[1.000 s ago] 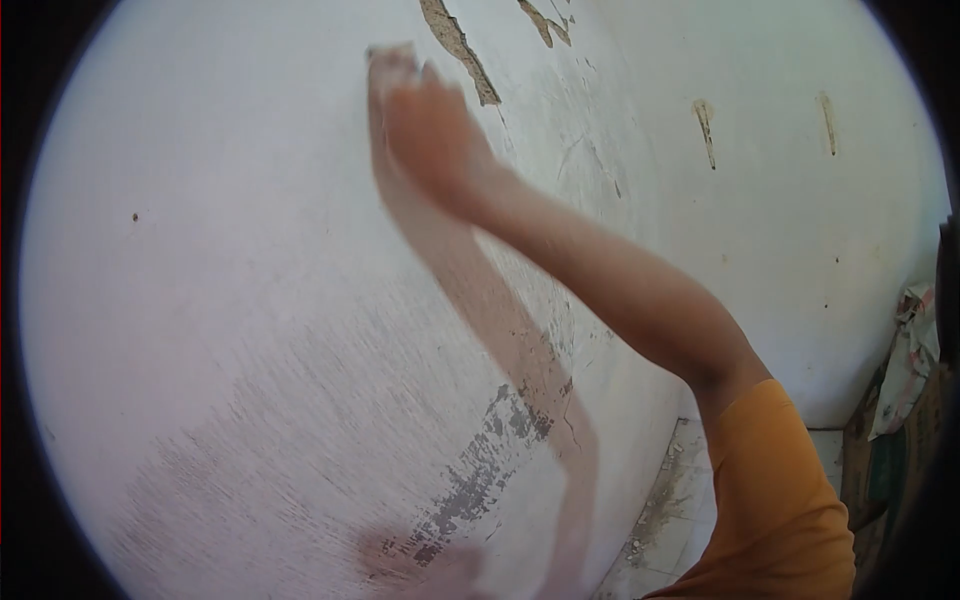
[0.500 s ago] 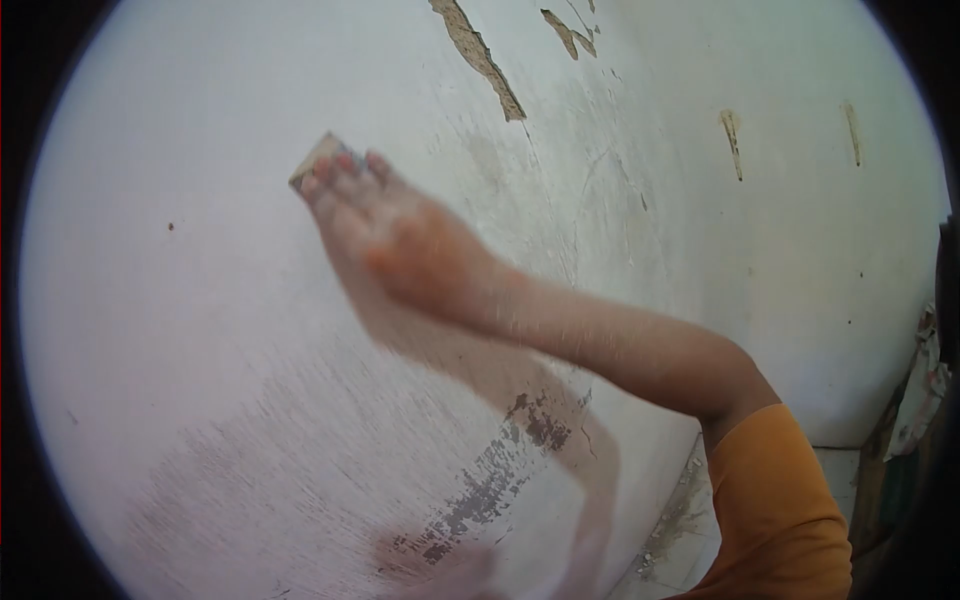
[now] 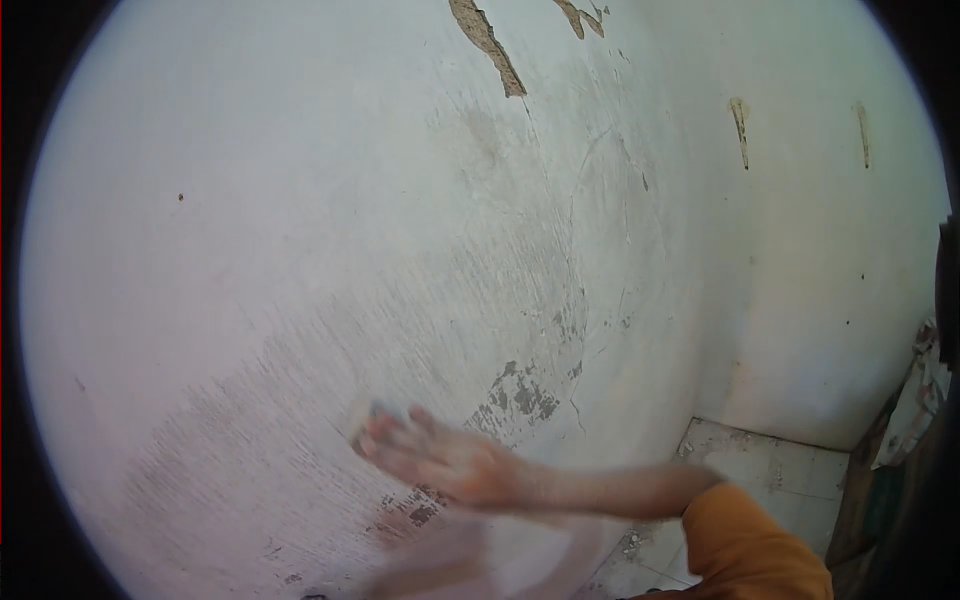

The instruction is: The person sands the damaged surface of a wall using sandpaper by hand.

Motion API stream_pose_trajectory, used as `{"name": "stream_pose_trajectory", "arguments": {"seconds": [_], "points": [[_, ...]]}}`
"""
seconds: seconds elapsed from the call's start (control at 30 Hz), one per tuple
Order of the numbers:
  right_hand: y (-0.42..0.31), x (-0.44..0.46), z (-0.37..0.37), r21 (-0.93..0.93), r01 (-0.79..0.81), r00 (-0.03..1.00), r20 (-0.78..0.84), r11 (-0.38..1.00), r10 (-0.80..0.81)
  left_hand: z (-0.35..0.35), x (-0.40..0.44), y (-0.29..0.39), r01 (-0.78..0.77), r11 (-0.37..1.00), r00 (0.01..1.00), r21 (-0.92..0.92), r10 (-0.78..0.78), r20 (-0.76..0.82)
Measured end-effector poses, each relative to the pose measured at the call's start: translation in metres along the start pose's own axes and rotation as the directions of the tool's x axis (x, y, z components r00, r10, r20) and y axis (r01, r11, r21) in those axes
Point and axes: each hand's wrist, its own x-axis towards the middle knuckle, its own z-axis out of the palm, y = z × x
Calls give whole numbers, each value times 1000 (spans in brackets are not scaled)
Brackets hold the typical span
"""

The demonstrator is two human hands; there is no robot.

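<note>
My right hand (image 3: pixel 440 455), blurred by motion, presses a small pale piece of sandpaper (image 3: pixel 361 414) flat against the white wall (image 3: pixel 250 250). Its fingers lie over the sheet and point left, so most of the sheet is hidden. Around the hand the wall surface is streaked with grey scratches. Dark bare patches (image 3: pixel 520 390) show just above and to the right of it. An orange sleeve (image 3: pixel 750 540) covers my upper arm at the lower right. My left hand is out of the picture.
Peeled plaster (image 3: pixel 487 45) exposes a brown strip at the top, with cracks running below it. A second wall (image 3: pixel 800 260) on the right has two gouged marks. Floor tiles (image 3: pixel 770 470) with debris lie at lower right, beside a crumpled sheet (image 3: pixel 915 400).
My right hand has swept down the wall with the sandpaper, from the upper middle to the lower middle. The view has shifted slightly, showing more floor.
</note>
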Motion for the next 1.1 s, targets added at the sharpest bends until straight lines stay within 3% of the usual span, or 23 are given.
{"name": "stream_pose_trajectory", "arguments": {"seconds": [0.07,0.1,0.13,0.17,0.2,0.27,0.3,0.4,0.43,0.5,0.6,0.63,0.7,0.73,0.77,0.8,0.87,0.9,0.97,1.1], "points": [[-35,-34,23,384,-161,953,-177,909,244,-7,-20,30,34,983,955,-183,22,296],[-59,-47,33,568,-204,876,-257,798,407,-14,-30,45,140,964,873,-225,-13,488],[-87,-69,48,659,-388,742,-191,644,642,-15,-42,69,305,918,786,-253,-93,611],[-108,-81,58,728,-528,555,-95,438,826,-20,-49,87,448,877,636,-177,-173,752],[-119,-78,57,758,-545,488,-62,360,871,-12,-54,116,615,762,564,-204,-244,789],[-137,-72,54,803,-562,348,11,199,938,-14,-66,140,752,631,452,-189,-286,845],[-141,-76,54,851,-518,330,109,83,938,-16,-67,150,806,567,417,-169,-343,842],[-146,-92,64,847,-494,385,13,195,923,-15,-101,125,938,180,347,-298,-440,828],[-145,-93,62,848,-491,407,19,201,913,-17,-98,123,939,270,308,-212,-390,868],[-141,-94,56,851,-484,456,47,203,889,-6,-89,138,914,321,371,-249,-411,833],[-117,-109,39,792,-582,587,252,185,769,25,-83,166,805,480,575,-348,-487,658],[-104,-104,27,700,-557,721,141,447,678,30,-79,170,769,567,602,-295,-488,632],[-71,-118,12,586,-528,775,35,615,631,30,-60,167,685,723,598,-89,-489,635],[-47,-137,15,636,-425,764,-129,644,632,35,-49,164,539,842,669,-20,-414,617],[-21,-143,4,467,-356,784,-323,809,531,39,-37,161,376,925,732,58,-335,593],[2,-154,-13,461,-411,727,-356,787,588,56,-27,164,170,985,808,36,-160,567],[52,-168,-44,410,-484,626,-454,773,634,92,-6,175,-194,981,845,-13,174,507],[76,-165,-57,367,-509,586,-515,778,626,112,3,185,-274,962,832,14,230,505],[118,-145,-80,323,-275,661,-620,906,422,153,18,197,-383,924,810,16,328,486],[186,-140,-90,193,-219,681,-672,956,292,188,21,207,-580,805,734,125,450,509]]}}
